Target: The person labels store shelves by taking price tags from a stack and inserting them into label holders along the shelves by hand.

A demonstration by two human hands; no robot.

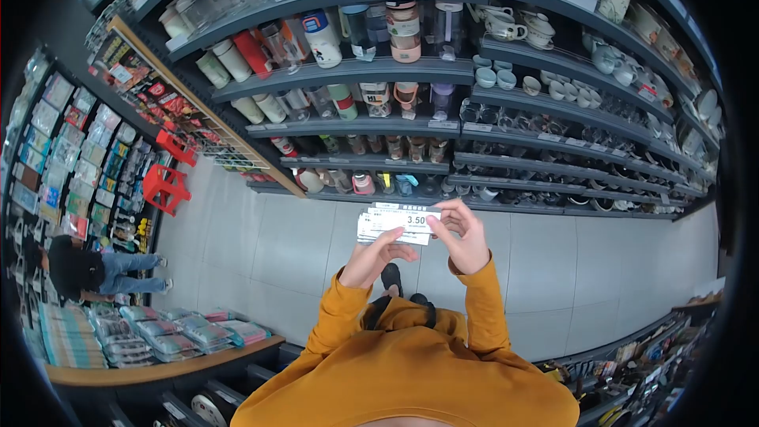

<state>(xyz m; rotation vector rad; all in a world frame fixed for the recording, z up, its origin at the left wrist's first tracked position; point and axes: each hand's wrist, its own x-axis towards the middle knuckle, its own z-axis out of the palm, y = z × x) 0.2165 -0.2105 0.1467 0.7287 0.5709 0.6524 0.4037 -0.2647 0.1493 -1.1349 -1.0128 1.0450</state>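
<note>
A small stack of white price labels is held in front of my body, the top one printed with "3.50". My left hand grips the stack from below left, its thumb lying over the lower edge. On the other side, my right hand pinches the right end of the top label between thumb and fingers. The labels overlap unevenly, so how many there are cannot be made out. Beyond the hands, shelves hold a pink-capped container and a pink and cream bottle.
Shelf edges carry bottles, with teapots and cups at the right. Red stools stand on the tiled floor at the left. A person in dark clothing is by the left shelves. Packaged textiles lie on a low counter.
</note>
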